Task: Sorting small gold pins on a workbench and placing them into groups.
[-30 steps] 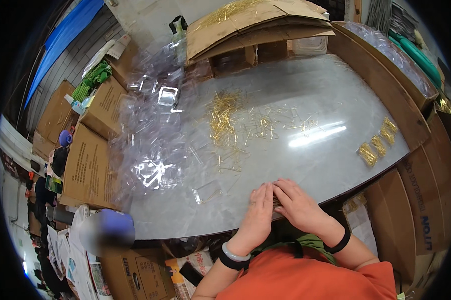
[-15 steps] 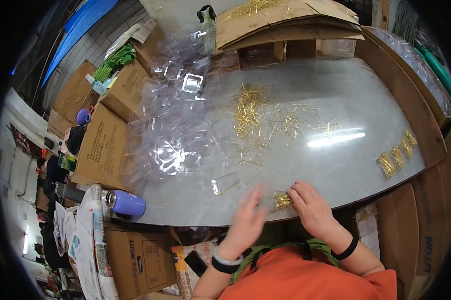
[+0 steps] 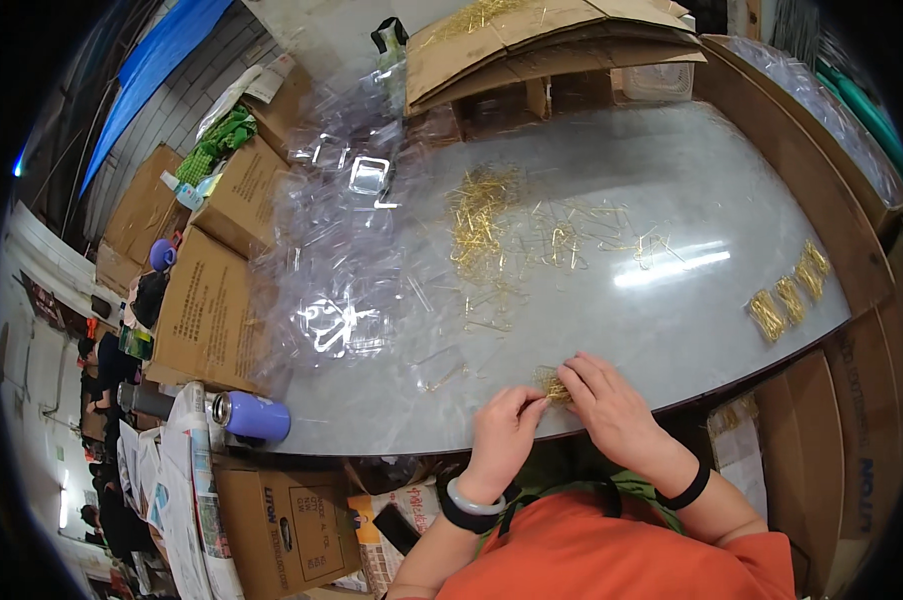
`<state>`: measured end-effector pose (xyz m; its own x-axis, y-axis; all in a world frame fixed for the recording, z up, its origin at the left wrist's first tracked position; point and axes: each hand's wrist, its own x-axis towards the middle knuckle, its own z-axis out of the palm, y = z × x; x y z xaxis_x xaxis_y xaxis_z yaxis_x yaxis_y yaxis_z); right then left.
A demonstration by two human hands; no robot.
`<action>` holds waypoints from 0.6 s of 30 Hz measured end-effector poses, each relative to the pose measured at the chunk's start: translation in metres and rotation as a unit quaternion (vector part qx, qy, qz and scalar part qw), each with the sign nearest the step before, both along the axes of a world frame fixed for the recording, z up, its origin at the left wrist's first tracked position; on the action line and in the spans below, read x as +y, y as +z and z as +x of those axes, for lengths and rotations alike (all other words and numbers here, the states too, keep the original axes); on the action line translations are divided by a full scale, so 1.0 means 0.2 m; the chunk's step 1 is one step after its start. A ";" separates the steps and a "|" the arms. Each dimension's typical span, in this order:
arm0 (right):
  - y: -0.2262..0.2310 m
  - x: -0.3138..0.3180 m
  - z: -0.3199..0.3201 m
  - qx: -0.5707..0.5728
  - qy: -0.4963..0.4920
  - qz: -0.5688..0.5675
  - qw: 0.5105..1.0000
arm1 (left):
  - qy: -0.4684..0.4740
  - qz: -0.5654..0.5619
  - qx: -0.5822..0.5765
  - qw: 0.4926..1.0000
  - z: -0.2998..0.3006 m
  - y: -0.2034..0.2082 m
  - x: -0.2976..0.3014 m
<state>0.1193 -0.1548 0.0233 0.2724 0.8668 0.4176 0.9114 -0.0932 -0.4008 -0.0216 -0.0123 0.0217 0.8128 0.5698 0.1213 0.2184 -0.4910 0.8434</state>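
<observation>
A small bundle of gold wire hooks (image 3: pixel 551 384) lies at the table's near edge between my two hands. My right hand (image 3: pixel 616 415) has its fingers closed over the bundle's right side. Thumb and fingers of my left hand (image 3: pixel 506 430) are pinched together at the bundle's left end, partly hiding it. Just left of there, a clear plastic tray (image 3: pixel 441 362) with a few gold wires stands apart from my hands. Farther off is a loose heap of gold wire hooks (image 3: pixel 483 220), with more strewn to its right.
Several packed bundles of gold hooks (image 3: pixel 768 316) line the table's right edge. Clear plastic packs (image 3: pixel 346 260) pile up on the left. A purple bottle (image 3: pixel 256 416) stands at the near left corner. Cardboard boxes (image 3: pixel 206 300) border the left, and a cardboard shelf (image 3: pixel 561 50) the back.
My left hand, blurred and raised beside the bundle before, has come right and closed at the bundle's left end. My right hand stays on it. The whole view has shifted slightly.
</observation>
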 end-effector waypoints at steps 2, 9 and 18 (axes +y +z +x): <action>-0.02 -0.01 0.02 0.005 -0.015 -0.011 1.000 | 0.011 -0.041 0.008 0.999 0.05 0.02 -0.02; -0.02 -0.01 0.02 0.009 -0.018 -0.029 0.999 | 0.037 -0.183 -0.070 0.980 -0.01 0.01 0.06; -0.01 -0.01 0.01 0.031 -0.027 -0.020 0.999 | 0.287 -0.076 0.091 0.950 -0.37 0.12 0.58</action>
<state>0.1217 -0.1577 0.0213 0.3429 0.8662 0.3633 0.8783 -0.1586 -0.4510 -0.0966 0.1039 0.0450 0.3613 0.9258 -0.1114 0.5635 -0.1216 0.8171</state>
